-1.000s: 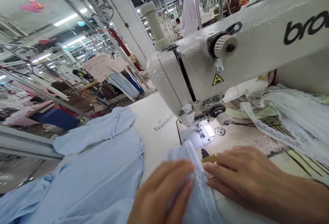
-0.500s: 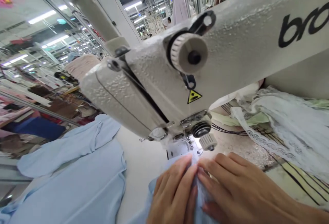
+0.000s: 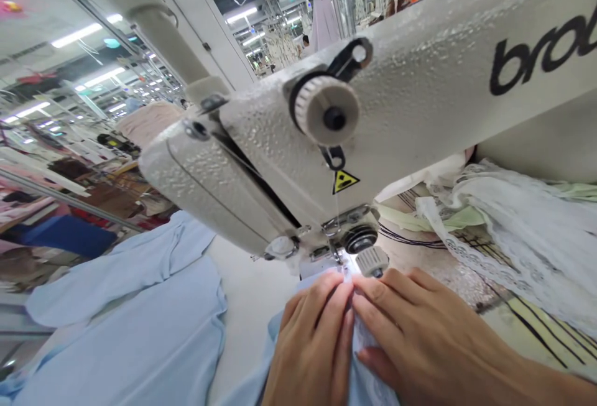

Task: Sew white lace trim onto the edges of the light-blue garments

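My left hand (image 3: 310, 337) presses down on light blue fabric (image 3: 249, 387), its fingers together and their tips close to the sewing machine's presser foot (image 3: 342, 262). Against it lies my right hand (image 3: 415, 331), fingertips bent onto the same fabric, thumb tucked under. Between the two hands a strip of white lace (image 3: 375, 378) runs along the blue fabric. The fabric's front edge reaches the lit needle area of the sewing machine (image 3: 420, 76). Under the fingers, the exact grip on the cloth is hidden.
More light blue fabric pieces (image 3: 130, 331) lie on the table (image 3: 245, 288) at the left. White lace trim (image 3: 527, 244) is heaped at the right, beside dark cords (image 3: 415, 241). The machine head overhangs my hands, with a dial (image 3: 326, 110) on its front.
Both hands have moved slightly forward with the blue fabric, bringing its edge nearer the presser foot. The camera view has shifted a little.
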`<state>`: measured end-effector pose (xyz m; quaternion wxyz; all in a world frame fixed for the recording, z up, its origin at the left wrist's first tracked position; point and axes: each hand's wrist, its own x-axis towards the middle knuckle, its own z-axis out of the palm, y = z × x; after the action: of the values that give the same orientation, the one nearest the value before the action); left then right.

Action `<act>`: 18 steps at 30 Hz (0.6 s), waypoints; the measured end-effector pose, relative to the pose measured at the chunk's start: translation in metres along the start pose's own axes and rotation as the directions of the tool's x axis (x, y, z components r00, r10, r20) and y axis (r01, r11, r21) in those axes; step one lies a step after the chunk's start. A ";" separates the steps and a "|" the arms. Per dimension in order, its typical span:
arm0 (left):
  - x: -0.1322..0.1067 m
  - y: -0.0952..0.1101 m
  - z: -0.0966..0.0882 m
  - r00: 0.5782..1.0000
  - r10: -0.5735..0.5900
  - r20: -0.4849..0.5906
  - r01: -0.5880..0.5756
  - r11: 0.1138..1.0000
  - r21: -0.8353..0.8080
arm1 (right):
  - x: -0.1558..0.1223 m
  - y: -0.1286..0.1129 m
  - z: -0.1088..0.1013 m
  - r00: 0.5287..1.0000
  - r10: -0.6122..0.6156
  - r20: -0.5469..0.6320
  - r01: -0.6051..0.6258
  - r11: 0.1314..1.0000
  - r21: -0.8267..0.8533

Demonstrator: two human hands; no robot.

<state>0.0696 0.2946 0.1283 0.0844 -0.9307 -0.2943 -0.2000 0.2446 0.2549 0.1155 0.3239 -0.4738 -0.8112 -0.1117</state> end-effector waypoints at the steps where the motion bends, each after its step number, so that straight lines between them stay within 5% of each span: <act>1: 0.000 0.000 0.000 1.000 -0.006 -0.004 0.006 1.000 -0.002 | 0.001 0.000 0.000 1.000 0.000 -0.011 0.000 1.000 -0.006; 18: -0.004 0.001 0.006 0.998 -0.065 -0.001 0.065 0.997 -0.045 | -0.001 0.000 0.007 0.999 -0.010 -0.047 0.007 0.998 -0.055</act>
<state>0.0691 0.2934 0.1209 0.0571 -0.9220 -0.3197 -0.2107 0.2424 0.2578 0.1091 0.3294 -0.4762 -0.8021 -0.1462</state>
